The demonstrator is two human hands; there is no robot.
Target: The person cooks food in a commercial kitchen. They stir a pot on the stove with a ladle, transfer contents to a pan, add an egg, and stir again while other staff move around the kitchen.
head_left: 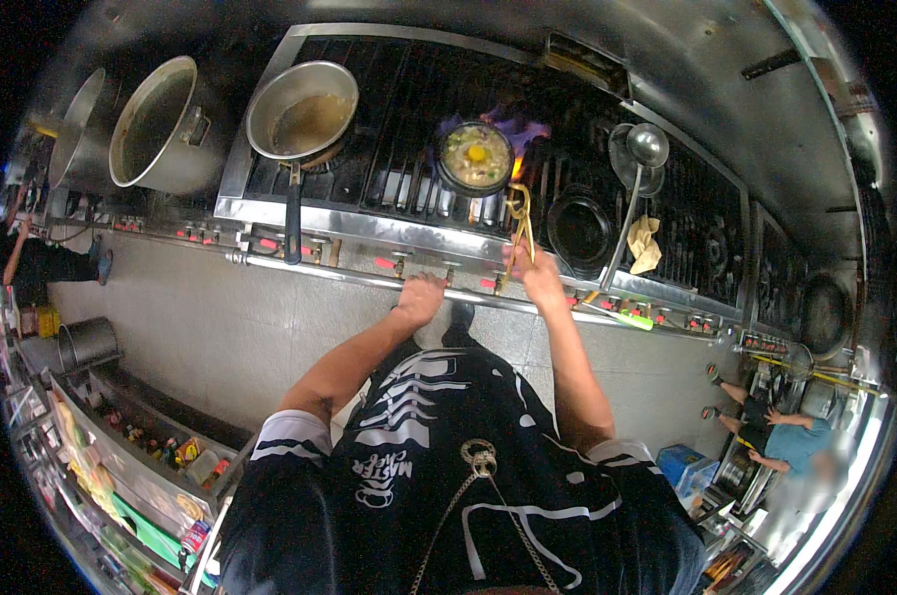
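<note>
A small black stone bowl sits over tall blue and orange flames on the range. In it is a pale soup with green bits and a yellow egg yolk in the middle. My right hand is closed round the handles of brass-coloured tongs. Their far end reaches the bowl's right front side; whether the jaws grip its rim is too small to tell. At the range's front rail, my left hand is closed beside the red-handled gas valves; its fingertips are hidden.
Left of the bowl stands a saucepan of broth, its handle jutting past the front edge. Large stockpots are farther left. To the right lie an empty black bowl, a ladle and a crumpled cloth. Another person is far right.
</note>
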